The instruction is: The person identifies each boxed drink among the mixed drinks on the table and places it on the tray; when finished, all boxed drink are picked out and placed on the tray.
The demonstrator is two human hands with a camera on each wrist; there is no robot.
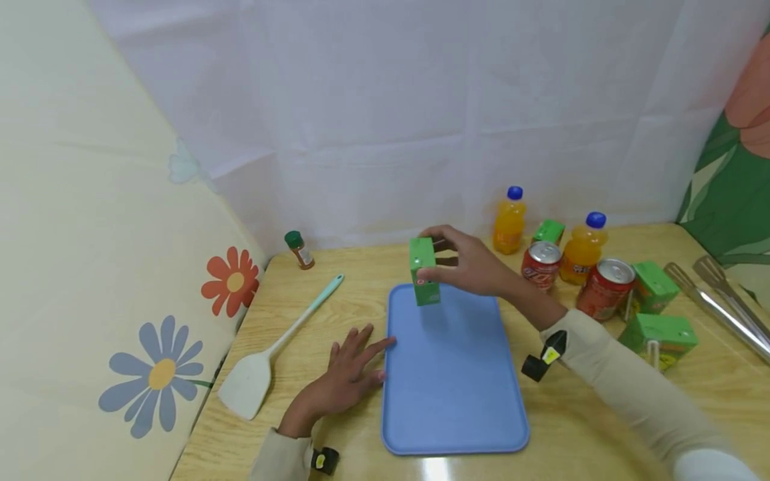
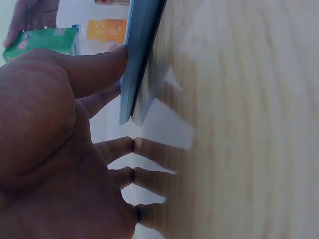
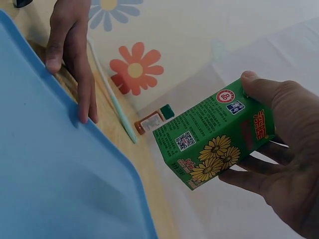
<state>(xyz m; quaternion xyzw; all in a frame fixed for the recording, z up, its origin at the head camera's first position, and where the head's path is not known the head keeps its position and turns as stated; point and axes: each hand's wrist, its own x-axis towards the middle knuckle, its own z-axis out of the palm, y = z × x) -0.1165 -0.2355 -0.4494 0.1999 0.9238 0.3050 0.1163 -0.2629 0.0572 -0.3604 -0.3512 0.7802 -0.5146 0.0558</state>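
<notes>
My right hand [image 1: 472, 262] grips a green drink carton [image 1: 424, 270] between thumb and fingers, above the far left part of a blue tray [image 1: 451, 387]. In the right wrist view the carton [image 3: 214, 134] shows yellow flowers and a printed code, and it is held clear of the tray. My left hand [image 1: 343, 377] lies beside the tray's left edge with its fingers spread. Thumb and forefinger touch the tray rim [image 2: 130, 74], while the other fingertips rest on the wooden table in the left wrist view.
A white spatula [image 1: 252, 381] with a mint handle and a green-capped spice bottle [image 1: 299, 250] are on the left. At right stand orange drink bottles [image 1: 509, 224], red cans [image 1: 606, 290] and more green cartons [image 1: 658, 337]. Metal tongs [image 1: 722, 307] lie farther right.
</notes>
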